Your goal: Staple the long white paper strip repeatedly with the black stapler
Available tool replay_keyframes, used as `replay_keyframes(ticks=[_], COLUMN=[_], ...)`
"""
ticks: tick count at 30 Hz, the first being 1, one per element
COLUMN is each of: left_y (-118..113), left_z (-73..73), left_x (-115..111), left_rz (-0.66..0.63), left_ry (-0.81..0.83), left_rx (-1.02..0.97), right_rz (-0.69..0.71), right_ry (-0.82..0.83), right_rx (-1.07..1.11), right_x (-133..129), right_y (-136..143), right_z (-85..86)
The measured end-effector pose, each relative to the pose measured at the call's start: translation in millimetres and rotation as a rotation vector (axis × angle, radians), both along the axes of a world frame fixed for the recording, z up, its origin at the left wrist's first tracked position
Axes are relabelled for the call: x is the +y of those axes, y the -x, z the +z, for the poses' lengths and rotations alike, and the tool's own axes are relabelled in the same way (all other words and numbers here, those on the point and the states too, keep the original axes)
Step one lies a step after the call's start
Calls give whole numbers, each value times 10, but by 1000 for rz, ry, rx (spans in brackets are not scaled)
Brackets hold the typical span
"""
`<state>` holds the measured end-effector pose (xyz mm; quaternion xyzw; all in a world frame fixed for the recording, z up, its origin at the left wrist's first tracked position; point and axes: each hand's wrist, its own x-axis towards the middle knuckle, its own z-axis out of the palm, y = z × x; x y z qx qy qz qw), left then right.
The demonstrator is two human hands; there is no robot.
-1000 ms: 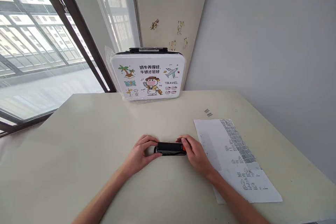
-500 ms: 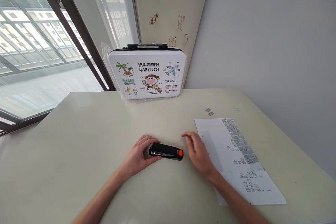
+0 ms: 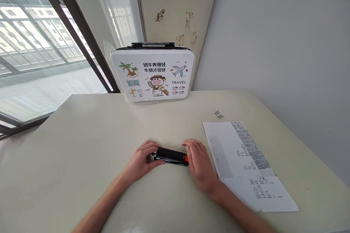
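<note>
A black stapler (image 3: 171, 155) with an orange-red end lies on the table, its long side running left to right. My left hand (image 3: 140, 162) grips its left end, fingers along the far side and thumb along the near side. A silver metal piece (image 3: 153, 154) sticks out of that end, beside my fingers. Against the orange-red end, my right hand (image 3: 199, 164) is closed with curled fingers, partly covering it. Its thumb is mostly hidden. Two short strips of staples (image 3: 218, 114) lie farther back, to the right.
A printed white sheet (image 3: 240, 164) lies right of my right hand, partly beneath my forearm. At the back of the pale table (image 3: 90, 145) stands a white cartoon-printed case (image 3: 153, 74) in clear plastic. A window (image 3: 41, 43) is left, a grey wall (image 3: 279, 36) right.
My right hand has moved left and closed onto the stapler's orange-red end. A silver piece now protrudes at the left end, and my left hand has shifted slightly left.
</note>
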<state>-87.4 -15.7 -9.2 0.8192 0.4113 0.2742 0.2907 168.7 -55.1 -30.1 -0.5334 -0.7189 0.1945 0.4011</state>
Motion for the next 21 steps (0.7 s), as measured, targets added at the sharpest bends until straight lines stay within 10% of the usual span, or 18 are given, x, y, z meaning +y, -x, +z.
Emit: replay_keyframes(ticks=[12,21], left_y=[441,-60], left_z=[130,145], left_x=[100,-21], left_rz=[58,275], left_ry=[113,1176], left_rx=[-39,-971], right_rz=[293,317], right_ry=[-30,-350], right_rx=[-99,-182], right_x=[2,-120], right_y=[-97,-178], right_z=[115,370])
